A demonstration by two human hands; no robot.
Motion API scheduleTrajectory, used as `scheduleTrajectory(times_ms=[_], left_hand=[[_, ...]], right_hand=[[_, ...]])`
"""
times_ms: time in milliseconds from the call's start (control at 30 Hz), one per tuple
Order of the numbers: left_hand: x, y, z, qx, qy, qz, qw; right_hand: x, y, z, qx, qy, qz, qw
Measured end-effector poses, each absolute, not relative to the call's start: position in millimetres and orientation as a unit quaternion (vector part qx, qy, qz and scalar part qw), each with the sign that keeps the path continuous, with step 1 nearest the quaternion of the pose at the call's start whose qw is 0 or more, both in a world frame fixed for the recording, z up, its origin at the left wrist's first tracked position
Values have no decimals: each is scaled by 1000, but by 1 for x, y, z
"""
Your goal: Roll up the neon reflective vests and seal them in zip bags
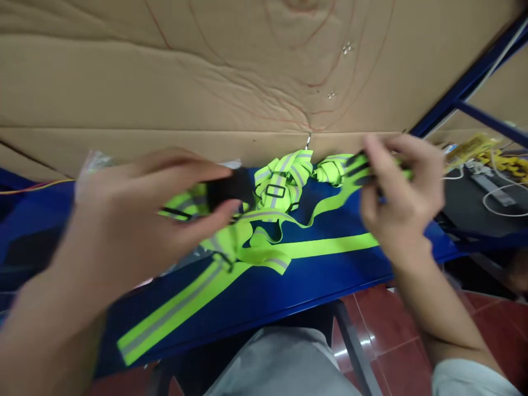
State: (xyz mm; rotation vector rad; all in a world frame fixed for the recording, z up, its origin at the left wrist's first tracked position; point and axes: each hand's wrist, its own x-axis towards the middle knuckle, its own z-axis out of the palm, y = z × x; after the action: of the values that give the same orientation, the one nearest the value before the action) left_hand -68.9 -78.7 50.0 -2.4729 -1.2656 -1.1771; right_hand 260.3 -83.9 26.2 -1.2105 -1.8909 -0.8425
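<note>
My left hand (136, 203), blurred by motion, pinches a dark black piece (229, 190) between thumb and fingers; its exact kind is too blurred to tell. Neon-yellow reflective strap (223, 242) with a grey stripe hangs and lies just below that hand. On the right, my right hand (398, 187) is closed on another stretch of yellow strap (357, 171) with black parts. A loose length of it runs back toward the middle. Between the hands lies a bunched heap of reflective strap (284, 170) with a black slide buckle (275, 191).
The straps lie on a narrow blue table (313, 275) against a cardboard wall (226, 82). At the right are a blue metal frame (490, 118), yellow items (511, 168) and a white cable (489, 206). A grey-clad lap (284, 363) is below the table edge.
</note>
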Motion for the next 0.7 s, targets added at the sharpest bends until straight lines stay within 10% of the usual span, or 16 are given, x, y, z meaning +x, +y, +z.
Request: scheduleTrajectory(times_ms=[700], left_hand=[[-28,-29,36,-808,-469,-354,-45]], right_hand=[[179,-21,4,-431,-807,-213,342]])
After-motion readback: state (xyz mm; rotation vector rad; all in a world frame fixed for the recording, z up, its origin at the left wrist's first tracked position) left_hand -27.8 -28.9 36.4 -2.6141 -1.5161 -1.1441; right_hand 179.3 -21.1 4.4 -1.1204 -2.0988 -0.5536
